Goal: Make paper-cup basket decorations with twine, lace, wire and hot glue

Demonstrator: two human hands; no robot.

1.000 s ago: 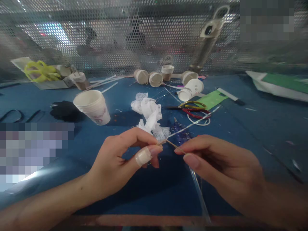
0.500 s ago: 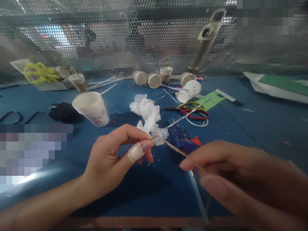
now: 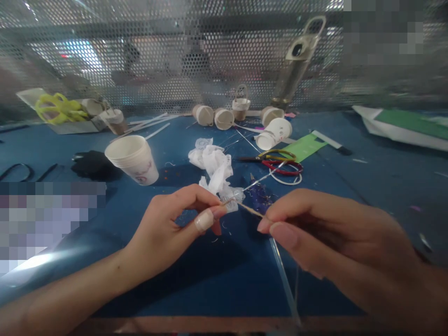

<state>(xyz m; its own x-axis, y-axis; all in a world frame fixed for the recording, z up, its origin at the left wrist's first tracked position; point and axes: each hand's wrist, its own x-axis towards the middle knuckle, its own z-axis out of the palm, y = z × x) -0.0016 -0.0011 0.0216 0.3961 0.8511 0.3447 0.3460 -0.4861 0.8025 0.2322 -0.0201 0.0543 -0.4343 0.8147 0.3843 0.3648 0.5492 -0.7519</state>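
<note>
My left hand (image 3: 175,221) pinches a thin whitish wire (image 3: 262,178) between thumb and forefinger, where brown twine (image 3: 249,208) meets it. A pale wrap covers the left thumb. The wire slants up to the right past the fingertips. My right hand (image 3: 329,240) pinches the other end of the twine, which is stretched between both hands. Beneath them lies a blue glue gun (image 3: 259,196), partly hidden by the right hand, with a translucent glue stick (image 3: 284,273) sticking out toward the table edge. Crumpled white lace (image 3: 217,168) lies just behind the left fingertips.
Stacked paper cups (image 3: 135,161) stand left. Red-and-yellow-handled cutters (image 3: 280,156) lie on a green sheet's (image 3: 304,147) edge. Several small twine-wrapped cups (image 3: 224,119) line the back, before a perforated metal screen (image 3: 157,60). A box (image 3: 79,126) holds yellow scissors (image 3: 58,107).
My right hand has moved left and slightly up, closing its thumb and forefinger on the twine nearer the wire. The wire's free end has dipped lower. My left hand has shifted slightly right.
</note>
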